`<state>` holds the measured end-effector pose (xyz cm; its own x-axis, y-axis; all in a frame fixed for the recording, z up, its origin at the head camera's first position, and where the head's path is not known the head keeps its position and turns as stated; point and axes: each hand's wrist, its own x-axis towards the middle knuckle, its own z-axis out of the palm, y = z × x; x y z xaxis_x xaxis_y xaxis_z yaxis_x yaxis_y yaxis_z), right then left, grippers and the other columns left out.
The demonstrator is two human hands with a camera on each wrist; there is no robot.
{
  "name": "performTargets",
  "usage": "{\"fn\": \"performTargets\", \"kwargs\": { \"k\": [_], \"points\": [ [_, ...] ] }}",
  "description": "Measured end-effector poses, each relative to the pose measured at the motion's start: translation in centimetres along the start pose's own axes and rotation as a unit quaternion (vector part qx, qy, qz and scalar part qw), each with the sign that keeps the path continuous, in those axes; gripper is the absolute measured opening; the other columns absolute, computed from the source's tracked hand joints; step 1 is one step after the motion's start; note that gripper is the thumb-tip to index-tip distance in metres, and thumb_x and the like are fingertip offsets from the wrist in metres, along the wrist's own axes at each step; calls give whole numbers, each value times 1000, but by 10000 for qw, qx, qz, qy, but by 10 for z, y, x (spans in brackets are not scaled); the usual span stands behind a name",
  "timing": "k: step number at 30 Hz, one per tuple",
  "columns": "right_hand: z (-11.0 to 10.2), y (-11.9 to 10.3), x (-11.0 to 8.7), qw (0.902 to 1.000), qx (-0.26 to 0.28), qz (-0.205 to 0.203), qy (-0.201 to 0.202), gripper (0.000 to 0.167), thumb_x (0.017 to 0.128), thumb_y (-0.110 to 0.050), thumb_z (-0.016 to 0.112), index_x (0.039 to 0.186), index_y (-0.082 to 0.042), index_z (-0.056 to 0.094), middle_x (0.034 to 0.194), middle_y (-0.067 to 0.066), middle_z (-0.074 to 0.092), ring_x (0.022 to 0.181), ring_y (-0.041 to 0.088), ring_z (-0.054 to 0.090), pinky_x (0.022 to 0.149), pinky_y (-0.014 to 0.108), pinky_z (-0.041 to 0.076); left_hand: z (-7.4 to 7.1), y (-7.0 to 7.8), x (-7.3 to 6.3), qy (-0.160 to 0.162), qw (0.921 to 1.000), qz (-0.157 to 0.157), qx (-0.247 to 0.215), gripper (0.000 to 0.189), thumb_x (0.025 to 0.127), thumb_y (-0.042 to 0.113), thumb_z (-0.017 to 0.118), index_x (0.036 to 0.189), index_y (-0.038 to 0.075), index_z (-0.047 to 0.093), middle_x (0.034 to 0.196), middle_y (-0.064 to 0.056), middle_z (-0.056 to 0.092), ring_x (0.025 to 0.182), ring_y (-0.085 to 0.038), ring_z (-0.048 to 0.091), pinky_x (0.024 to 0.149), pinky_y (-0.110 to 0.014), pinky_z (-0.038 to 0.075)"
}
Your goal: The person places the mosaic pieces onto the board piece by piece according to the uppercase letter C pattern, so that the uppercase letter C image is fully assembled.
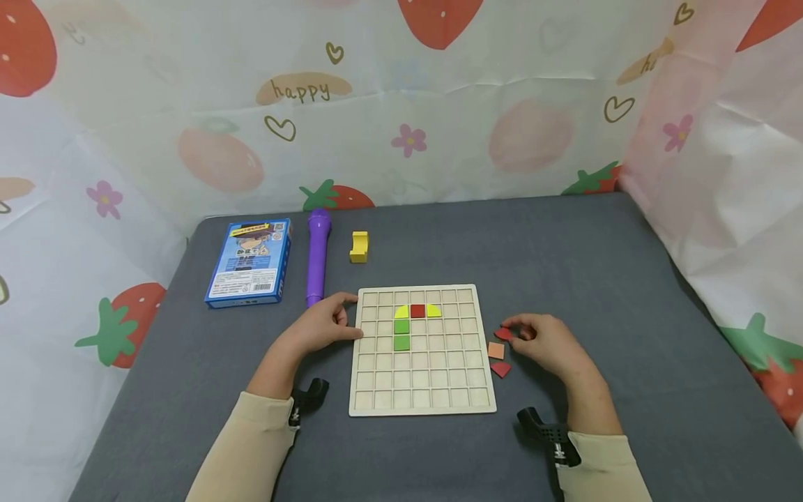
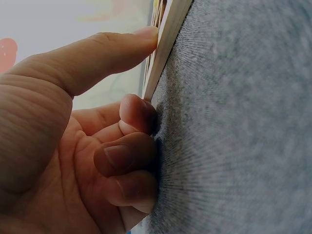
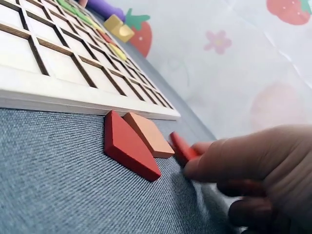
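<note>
A square wooden grid board lies on the table, holding two yellow quarter-round tiles, a red square tile and two green square tiles. My left hand touches the board's left edge with thumb and index finger; the left wrist view shows its other fingers loosely bent at the cloth. Right of the board, my right hand pinches a red tile between thumb and fingers. Beside that tile lie an orange square tile and another red tile with a pointed corner, both close to the board's edge.
Behind the board stands a small yellow block. A purple microphone-shaped object lies to its left, with a blue box further left. The table has a dark grey cloth, and a strawberry-print curtain hangs around it.
</note>
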<state>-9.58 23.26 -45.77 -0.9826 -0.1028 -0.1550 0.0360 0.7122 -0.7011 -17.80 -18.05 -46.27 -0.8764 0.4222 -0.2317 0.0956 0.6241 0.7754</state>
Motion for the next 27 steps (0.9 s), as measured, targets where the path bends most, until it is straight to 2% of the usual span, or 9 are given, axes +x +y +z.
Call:
{"fn": "performTargets", "kwargs": {
  "k": [5, 11, 15, 20, 27],
  "points": [
    [0, -3, -1, 9985, 343, -106, 421, 29, 95, -11, 71, 123, -5, 71, 71, 1, 44, 64, 18, 41, 63, 34, 37, 0, 0, 0, -26, 10000, -15, -11, 69, 87, 19, 83, 144, 1, 50, 73, -4, 54, 62, -16, 46, 60, -32, 37],
    [0, -13, -6, 9934, 524, -454, 909, 28, 95, -12, 73, 123, -8, 71, 97, 4, 61, 66, 20, 48, 56, 32, 43, 0, 0, 1, -23, 10000, -37, 25, 69, 87, 20, 84, 144, 2, 51, 74, -4, 54, 62, -16, 47, 60, -31, 37],
    [-1, -25, -10, 9898, 553, -620, 1155, 28, 95, -12, 74, 123, -9, 72, 102, 3, 65, 61, 18, 51, 51, 30, 43, 0, 2, 0, -31, 10000, -3, -3, 69, 87, 20, 84, 144, 1, 51, 74, -4, 54, 62, -16, 47, 59, -32, 37],
    [3, -45, -16, 9828, 738, -1105, 1282, 27, 93, -8, 75, 120, -10, 74, 101, 3, 67, 61, 15, 51, 51, 30, 43, -1, 2, -1, -33, 10000, -24, -53, 69, 86, 19, 84, 144, 1, 51, 73, -4, 54, 62, -16, 46, 59, -32, 36],
    [18, -75, -15, 9745, 899, -1717, 1132, 24, 89, -3, 79, 111, -10, 76, 96, -3, 68, 58, 12, 45, 52, 27, 38, 0, 1, -1, -30, 10000, 2, -39, 69, 87, 19, 83, 144, 0, 50, 73, -4, 53, 62, -16, 46, 59, -31, 36]
  ]
}}
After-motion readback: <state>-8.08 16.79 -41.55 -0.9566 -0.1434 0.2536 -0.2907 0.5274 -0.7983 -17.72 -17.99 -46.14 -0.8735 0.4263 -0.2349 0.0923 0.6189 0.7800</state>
